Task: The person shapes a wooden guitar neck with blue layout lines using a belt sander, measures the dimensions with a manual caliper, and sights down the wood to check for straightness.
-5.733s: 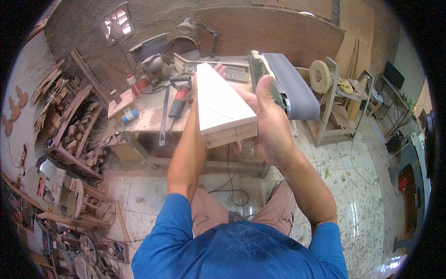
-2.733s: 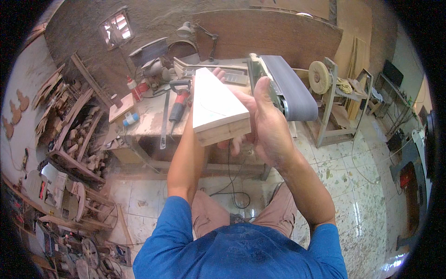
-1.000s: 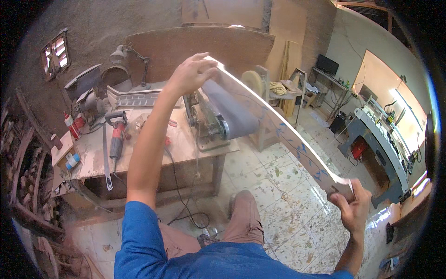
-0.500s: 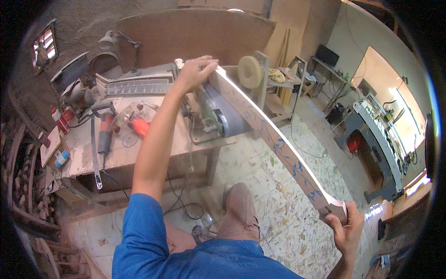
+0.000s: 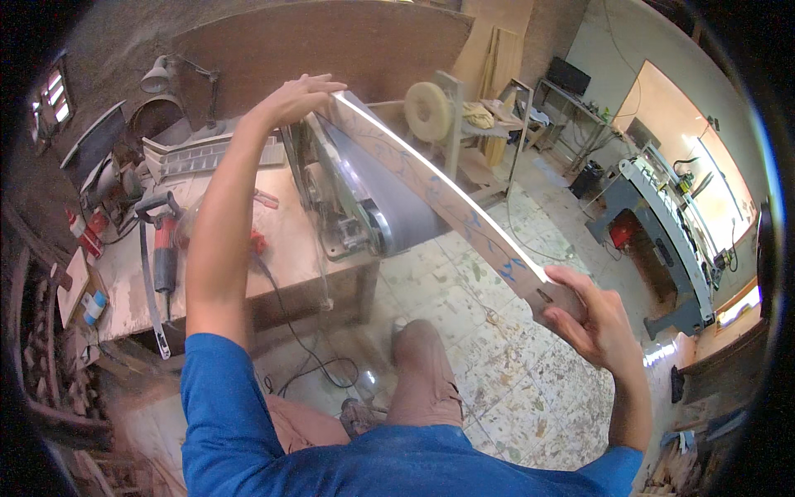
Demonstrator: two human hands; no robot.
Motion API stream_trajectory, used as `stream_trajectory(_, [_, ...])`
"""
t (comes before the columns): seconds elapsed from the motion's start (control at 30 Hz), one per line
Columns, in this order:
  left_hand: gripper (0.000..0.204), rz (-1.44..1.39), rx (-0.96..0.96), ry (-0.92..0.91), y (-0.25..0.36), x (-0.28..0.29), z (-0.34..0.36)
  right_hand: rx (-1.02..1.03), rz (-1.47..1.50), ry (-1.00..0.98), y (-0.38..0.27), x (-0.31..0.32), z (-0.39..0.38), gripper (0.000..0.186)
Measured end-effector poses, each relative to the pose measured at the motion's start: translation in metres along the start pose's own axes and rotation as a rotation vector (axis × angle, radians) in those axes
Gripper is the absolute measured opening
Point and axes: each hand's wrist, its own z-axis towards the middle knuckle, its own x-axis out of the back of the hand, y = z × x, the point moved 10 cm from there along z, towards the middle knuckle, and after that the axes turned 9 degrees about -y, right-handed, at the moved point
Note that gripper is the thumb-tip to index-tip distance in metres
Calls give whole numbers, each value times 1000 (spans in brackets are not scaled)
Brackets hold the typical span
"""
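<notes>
A long, slim wooden board (image 5: pixel 447 203) with a pale upper edge and blue markings on its broad face slants between my hands. At its far left end, my left hand (image 5: pixel 294 101) is closed over the wood, its fingers laid across the top. My right hand (image 5: pixel 596 321) grips the near right end, thumb on the face and fingers behind. Just in front of the board lies the wide grey belt of a belt sander (image 5: pixel 404 217); the board's face stands along it. Whether the two touch cannot be made out.
On the workbench (image 5: pixel 286 232) at left lie a red and grey power tool (image 5: pixel 166 253), a louvred frame (image 5: pixel 215 157) and a desk lamp (image 5: pixel 156 79). Behind the board stands a round yellowish wheel (image 5: pixel 427 112). A cable (image 5: pixel 302 344) trails over the dusty tiled floor.
My right hand has come up and left with its end of the board, toward the sander. My left hand has shifted left with the far end. The view has also moved slightly.
</notes>
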Motion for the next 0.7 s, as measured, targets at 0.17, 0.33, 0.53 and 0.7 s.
stream_trajectory(0.17, [46, 370, -152, -72, 29, 6, -10, 164, -63, 50, -10, -5, 57, 50])
stream_trajectory(0.33, [40, 342, -50, -7, -29, 13, -10, 304, -155, 4, -2, -6, 111, 50])
stream_trajectory(0.53, [39, 372, 11, 33, -68, 24, -14, 384, -155, -66, 1, -11, 161, 49])
stream_trajectory(0.7, [37, 362, 36, 60, -99, 33, -21, 456, -182, -94, -7, -17, 188, 49])
